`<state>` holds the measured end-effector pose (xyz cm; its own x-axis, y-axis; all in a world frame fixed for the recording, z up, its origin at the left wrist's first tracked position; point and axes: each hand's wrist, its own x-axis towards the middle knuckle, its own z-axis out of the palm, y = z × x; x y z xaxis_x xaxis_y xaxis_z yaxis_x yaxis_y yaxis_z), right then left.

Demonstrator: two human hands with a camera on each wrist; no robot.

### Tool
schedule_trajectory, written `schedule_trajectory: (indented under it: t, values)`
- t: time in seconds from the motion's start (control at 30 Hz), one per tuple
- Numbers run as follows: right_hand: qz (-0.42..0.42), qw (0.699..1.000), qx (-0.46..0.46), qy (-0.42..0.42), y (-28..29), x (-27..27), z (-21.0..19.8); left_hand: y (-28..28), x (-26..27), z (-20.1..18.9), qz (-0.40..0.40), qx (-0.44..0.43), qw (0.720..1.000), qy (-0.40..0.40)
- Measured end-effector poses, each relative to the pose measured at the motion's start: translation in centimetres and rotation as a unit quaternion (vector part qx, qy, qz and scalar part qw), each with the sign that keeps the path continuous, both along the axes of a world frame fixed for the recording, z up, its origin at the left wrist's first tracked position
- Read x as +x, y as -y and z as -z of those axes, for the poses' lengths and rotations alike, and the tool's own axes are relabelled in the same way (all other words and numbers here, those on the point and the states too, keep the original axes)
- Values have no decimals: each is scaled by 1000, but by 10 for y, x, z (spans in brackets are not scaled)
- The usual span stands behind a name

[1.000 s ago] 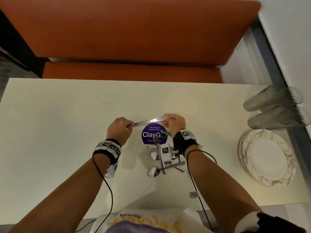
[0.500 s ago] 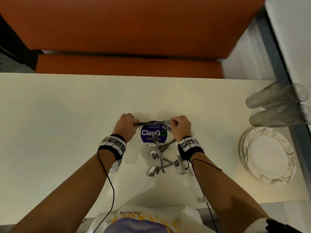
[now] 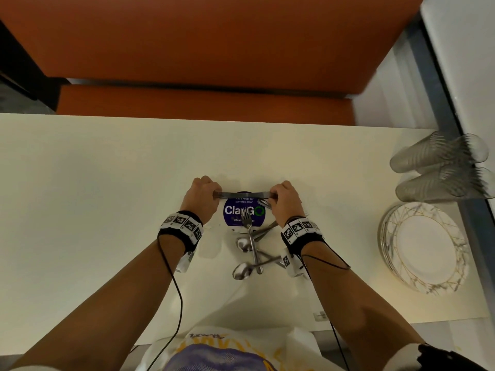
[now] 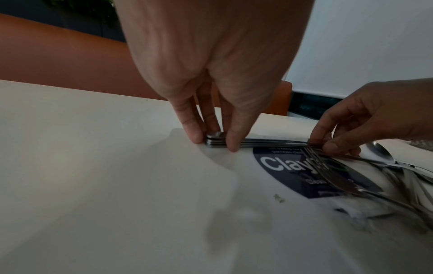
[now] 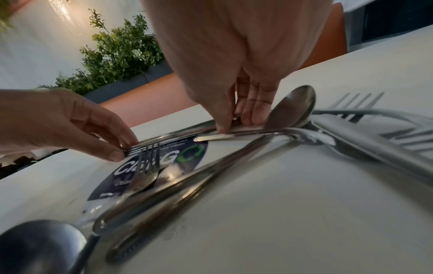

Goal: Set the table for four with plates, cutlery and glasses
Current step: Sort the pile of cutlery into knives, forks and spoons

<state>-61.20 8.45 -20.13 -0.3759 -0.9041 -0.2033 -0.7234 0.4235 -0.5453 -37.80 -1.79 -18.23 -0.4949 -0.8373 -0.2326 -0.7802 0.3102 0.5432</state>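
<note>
Two hands: both are working one bundle of knives (image 4: 257, 143), gripping it at opposite ends on the counter (image 3: 93, 183) and apparently squaring it up.
Left hand (image 3: 202, 197): its grip is pinching the stacked handle ends, thumb on the near side and fingers on the far side; in the left wrist view several handles are lying flush, one on another.
Right hand (image 3: 284, 201): its grip is narrow, thumb and fingers closing on the blade end of the same bundle.
Why held so: pressing from both ends is likely lining the knives up, so they can be carried off or dealt out one per seat.
Landmark: a round purple ClayGo sticker (image 3: 244, 212) is sitting at the counter's middle.
Knives: they are lying across the sticker's far edge, crosswise to the person.
Loose cutlery: a fork (image 3: 249, 231) is resting with its tines on the sticker and its handle running toward the person; two spoons (image 3: 242, 270) and more crossed handles are lying just nearer the person than the sticker.
Right of the sticker: another spoon (image 5: 290, 109) and a fork (image 5: 356, 105) are showing close by the right hand in the right wrist view.
Plates (image 3: 426, 249): a stack is waiting well to the right of the sticker, near the counter's right edge.
Glasses (image 3: 439, 170): clear ribbed tumblers are standing beyond the plates, also far right.
Progress, as a judgement: no place is laid yet; sorting cutlery by kind seems to be the step in hand.
Risk: the smooth blades could slip sideways out of the pinch when lifted.
</note>
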Motion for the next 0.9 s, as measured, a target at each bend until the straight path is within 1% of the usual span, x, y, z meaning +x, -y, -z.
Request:
schedule_trajectory:
  t: [0.1, 0.43, 0.7, 0.8, 0.9]
  values:
    - [-3, 1000, -1, -6, -1, 0, -1, -1, -2, 1, -2, 0, 1000, 9]
    - [-41, 997, 66, -9, 5, -7, -10, 0, -3, 4, -1, 3, 1000, 2]
    - [-29, 997, 70, -1, -1, -6, -14, -5, 0, 5, 1, 18, 1000, 18]
    - [-21, 999, 40, -3, -6, -7, -17, -12, 4, 3, -14, -30, 999, 11]
    - [-17, 999, -23, -41, -17, -6, -19, -24, 6, 0, -40, -100, 994, -18]
